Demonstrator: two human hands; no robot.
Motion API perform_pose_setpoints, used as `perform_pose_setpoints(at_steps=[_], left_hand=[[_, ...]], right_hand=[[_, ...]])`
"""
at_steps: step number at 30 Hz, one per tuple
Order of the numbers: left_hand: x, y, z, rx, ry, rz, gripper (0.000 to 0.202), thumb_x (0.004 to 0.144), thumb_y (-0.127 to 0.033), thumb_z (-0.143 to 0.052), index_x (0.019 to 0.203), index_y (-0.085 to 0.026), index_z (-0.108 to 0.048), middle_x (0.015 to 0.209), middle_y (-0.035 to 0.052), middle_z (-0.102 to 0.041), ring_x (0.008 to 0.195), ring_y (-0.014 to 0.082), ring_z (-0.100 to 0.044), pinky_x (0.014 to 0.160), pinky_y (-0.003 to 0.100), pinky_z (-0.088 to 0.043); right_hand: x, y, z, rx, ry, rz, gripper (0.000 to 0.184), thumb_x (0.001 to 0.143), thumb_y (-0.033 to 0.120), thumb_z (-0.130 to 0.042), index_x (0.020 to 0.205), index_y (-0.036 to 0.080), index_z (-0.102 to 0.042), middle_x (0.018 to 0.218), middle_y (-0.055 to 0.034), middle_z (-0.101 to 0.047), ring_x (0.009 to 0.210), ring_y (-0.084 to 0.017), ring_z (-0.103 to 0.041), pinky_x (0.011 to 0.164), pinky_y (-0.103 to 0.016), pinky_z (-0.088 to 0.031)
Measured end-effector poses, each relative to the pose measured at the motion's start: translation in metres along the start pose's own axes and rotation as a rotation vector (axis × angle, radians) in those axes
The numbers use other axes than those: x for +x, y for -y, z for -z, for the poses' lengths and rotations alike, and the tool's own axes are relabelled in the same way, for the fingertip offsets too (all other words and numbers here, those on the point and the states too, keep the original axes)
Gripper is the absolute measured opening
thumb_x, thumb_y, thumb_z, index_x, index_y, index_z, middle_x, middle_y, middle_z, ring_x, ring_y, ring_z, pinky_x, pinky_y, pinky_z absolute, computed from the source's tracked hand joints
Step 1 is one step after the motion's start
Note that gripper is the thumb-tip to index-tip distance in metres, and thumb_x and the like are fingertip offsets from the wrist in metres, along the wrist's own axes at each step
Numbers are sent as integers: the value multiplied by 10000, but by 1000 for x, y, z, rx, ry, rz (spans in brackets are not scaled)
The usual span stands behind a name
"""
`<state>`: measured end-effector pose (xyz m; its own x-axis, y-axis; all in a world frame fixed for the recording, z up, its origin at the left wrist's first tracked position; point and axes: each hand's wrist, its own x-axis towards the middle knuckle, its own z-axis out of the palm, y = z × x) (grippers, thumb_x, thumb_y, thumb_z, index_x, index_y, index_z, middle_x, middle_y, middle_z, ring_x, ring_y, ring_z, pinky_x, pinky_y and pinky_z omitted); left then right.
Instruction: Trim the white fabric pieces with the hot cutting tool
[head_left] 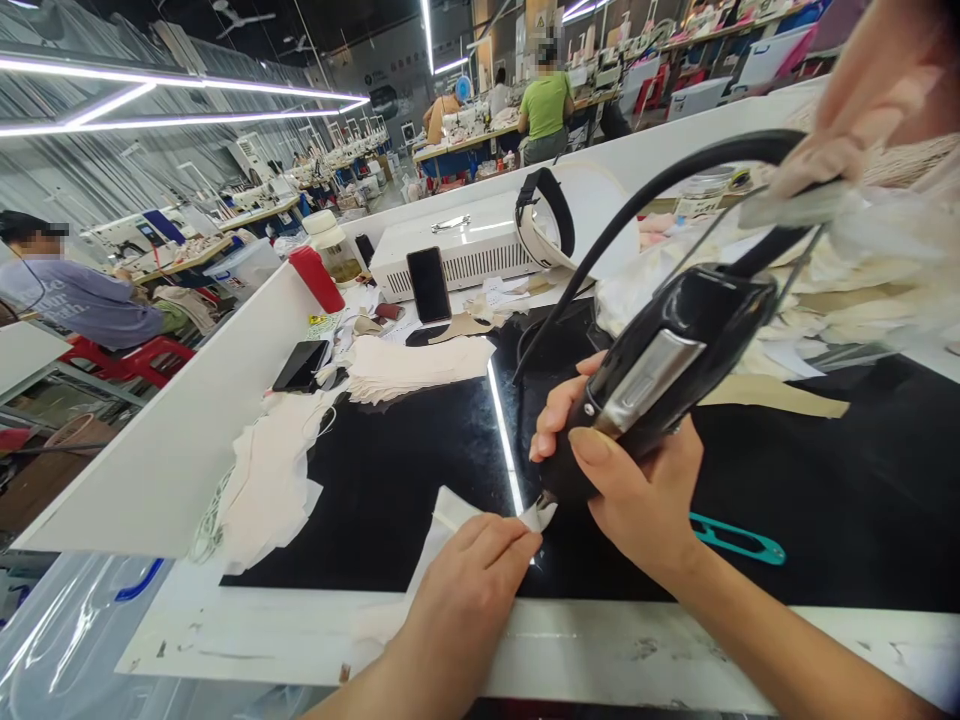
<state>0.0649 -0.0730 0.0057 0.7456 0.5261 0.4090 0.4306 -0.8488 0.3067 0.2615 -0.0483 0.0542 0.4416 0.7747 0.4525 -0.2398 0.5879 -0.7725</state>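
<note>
Fabric (433, 541) lies by the near edge of the counter (570, 655), and we see the left hand (480, 565) with its fingers drawn together, gripping it beside a turned-up corner at 2 o'clock. At that corner is the tip of a black handheld tool (679, 350), which the right hand (637, 485) grasps, fingers wrapped around its barrel. We judge the work on this piece to be under way, though we cannot tell how much of it is done. The tool tilts, its long axis running from its tip at 8 o'clock to its cord end at 2; the fabric's is mostly covered. Farther off, from the left hand, pale stacks lie at 10 o'clock (270, 480) and 11 o'clock (420, 362); whether these are finished or waiting, we cannot say.
</note>
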Motion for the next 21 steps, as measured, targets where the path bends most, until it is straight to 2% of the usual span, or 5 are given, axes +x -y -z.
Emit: perform_pose_setpoints(at_steps=[4, 9, 13, 21], left_hand=[[2, -1, -1, 29, -8, -27, 304, 1184, -30, -497, 1349, -136, -730, 1238, 106, -857, 1096, 221, -841, 1018, 358, -748], [7, -5, 1, 74, -1, -51, 280, 1203, -59, -512, 1345, -130, -744, 1230, 101, -861, 1104, 202, -840, 1035, 334, -738], [10, -7, 2, 99, -7, -88, 249, 1205, -69, -531, 1319, -92, -751, 1211, 107, -861, 1088, 189, -833, 1035, 308, -727], [13, -10, 4, 87, -19, -90, 277, 1233, -110, -492, 1287, -87, -762, 1195, 101, -865, 1071, 189, -832, 1030, 300, -714]], right_hand=[[-2, 0, -5, 44, 4, -14, 467, 897, 566, -995, 1092, 304, -661, 822, 61, -738, 568, -141, -651, 502, -305, -606], [-3, -1, -2, 44, 26, -7, 423, 911, 554, -992, 1041, 293, -686, 834, 57, -758, 582, -132, -656, 532, -290, -608], [-4, -2, 0, 40, 22, -5, 418, 919, 549, -988, 1045, 293, -682, 844, 56, -757, 592, -130, -652, 541, -285, -607], [-3, 1, 1, 24, 29, -20, 399, 926, 533, -986, 1088, 300, -705, 834, 60, -751, 590, -133, -689, 552, -282, -636]])
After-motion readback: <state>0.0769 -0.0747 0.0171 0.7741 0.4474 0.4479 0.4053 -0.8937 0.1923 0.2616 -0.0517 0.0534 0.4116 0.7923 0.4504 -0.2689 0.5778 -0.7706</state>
